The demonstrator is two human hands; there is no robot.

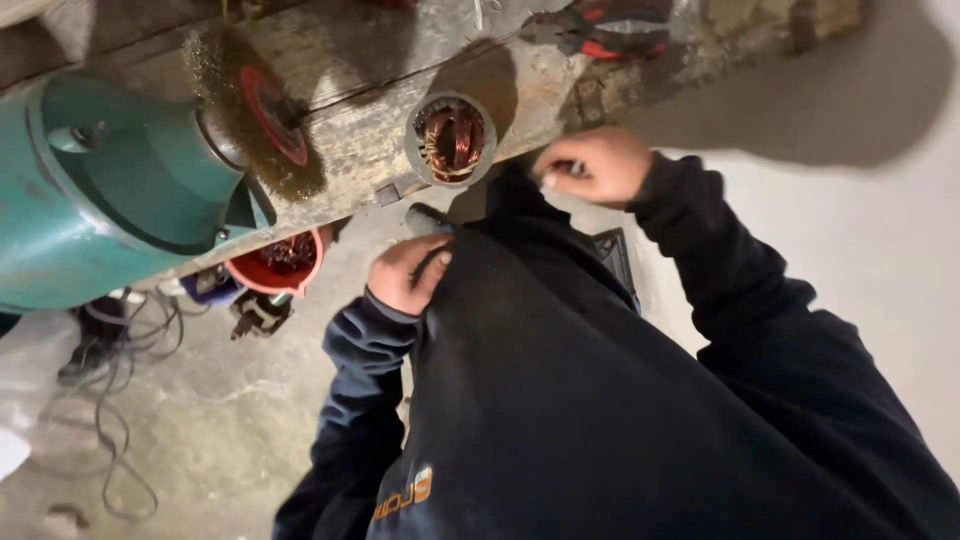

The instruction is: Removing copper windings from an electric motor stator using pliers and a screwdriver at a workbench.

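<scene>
Stator (451, 139) w/ copper windings on bench edge | R hand (592, 165) just beside, fingers curled, pinching sth small, can't tell what | L hand (407, 274) fingers clamped on dark garment (560, 400)

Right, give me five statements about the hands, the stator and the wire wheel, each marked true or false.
1. The stator shows copper windings inside its ring. True.
2. The wire wheel is mounted on a yellow machine. False: the machine is teal.
3. The right hand is closed beside the stator. True.
4. The left hand grips the red pliers. False: it grips dark cloth; the pliers lie untouched on the bench.
5. A red cup sits below the bench edge. True.
</scene>
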